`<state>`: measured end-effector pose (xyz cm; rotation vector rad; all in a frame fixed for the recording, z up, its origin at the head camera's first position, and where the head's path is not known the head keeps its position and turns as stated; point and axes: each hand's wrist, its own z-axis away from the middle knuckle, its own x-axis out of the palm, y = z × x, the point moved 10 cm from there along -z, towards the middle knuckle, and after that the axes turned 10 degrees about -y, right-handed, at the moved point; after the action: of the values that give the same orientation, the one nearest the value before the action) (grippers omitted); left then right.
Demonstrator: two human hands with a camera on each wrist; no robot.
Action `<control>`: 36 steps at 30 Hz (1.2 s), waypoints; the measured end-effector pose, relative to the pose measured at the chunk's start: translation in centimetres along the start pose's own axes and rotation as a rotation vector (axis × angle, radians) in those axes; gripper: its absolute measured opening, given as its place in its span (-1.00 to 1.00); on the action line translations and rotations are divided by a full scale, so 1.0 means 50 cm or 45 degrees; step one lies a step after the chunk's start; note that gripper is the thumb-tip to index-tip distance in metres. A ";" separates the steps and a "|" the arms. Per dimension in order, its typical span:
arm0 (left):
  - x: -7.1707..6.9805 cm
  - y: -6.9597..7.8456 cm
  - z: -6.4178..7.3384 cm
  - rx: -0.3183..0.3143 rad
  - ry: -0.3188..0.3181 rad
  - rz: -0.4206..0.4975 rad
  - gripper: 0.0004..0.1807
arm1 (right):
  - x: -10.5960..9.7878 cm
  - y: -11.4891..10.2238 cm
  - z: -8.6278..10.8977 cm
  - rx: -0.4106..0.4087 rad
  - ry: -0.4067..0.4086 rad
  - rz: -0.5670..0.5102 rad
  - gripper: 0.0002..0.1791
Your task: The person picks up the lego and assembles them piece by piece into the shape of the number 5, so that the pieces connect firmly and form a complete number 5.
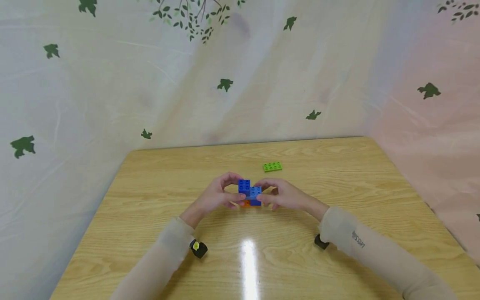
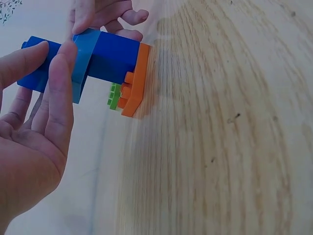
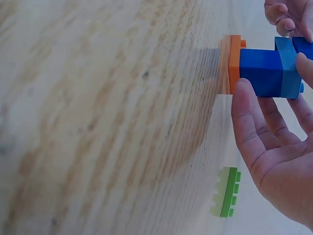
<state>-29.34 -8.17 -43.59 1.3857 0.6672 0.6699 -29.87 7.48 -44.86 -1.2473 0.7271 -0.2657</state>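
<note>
A toy-brick stack stands in the middle of the table. Its base is an orange plate (image 2: 137, 83), with a dark blue brick (image 3: 260, 73) over one end of it. Above that lies a lighter blue brick (image 3: 288, 68), overhanging to the left. A second dark blue brick (image 1: 244, 186) tops the stack on its left side. My left hand (image 1: 217, 196) pinches this top brick between thumb and fingers. On the other side, my right hand (image 1: 281, 194) holds the lighter blue brick, its thumb on the near face and other fingers beside the lower dark blue brick.
A bright green plate with studs (image 1: 272, 166) lies on the wooden table (image 1: 150, 179) behind the stack. A leaf-patterned cloth (image 1: 262, 104) hangs along the table's far edge. Dark wrist devices (image 1: 198, 248) sit below the sleeves.
</note>
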 end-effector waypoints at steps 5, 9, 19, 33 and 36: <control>0.002 -0.002 0.000 0.000 0.004 -0.038 -0.48 | 0.001 0.001 0.001 0.003 -0.001 -0.005 -0.54; 0.004 -0.004 0.001 -0.016 -0.006 -0.075 -0.47 | 0.000 0.002 0.003 0.020 0.000 -0.010 -0.53; 0.010 -0.011 0.004 -0.001 -0.054 -0.222 -0.45 | 0.000 -0.005 0.004 -0.001 -0.018 -0.027 -0.49; 0.010 -0.034 0.003 -0.113 -0.135 -0.347 -0.41 | -0.003 0.001 0.002 0.016 -0.020 -0.009 -0.49; 0.010 -0.037 0.002 -0.114 -0.140 -0.334 -0.41 | -0.003 0.002 0.002 0.020 -0.022 -0.008 -0.49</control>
<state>-28.87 -7.96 -45.45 1.2164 0.7077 0.4074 -29.93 7.66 -44.89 -1.2362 0.7051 -0.2652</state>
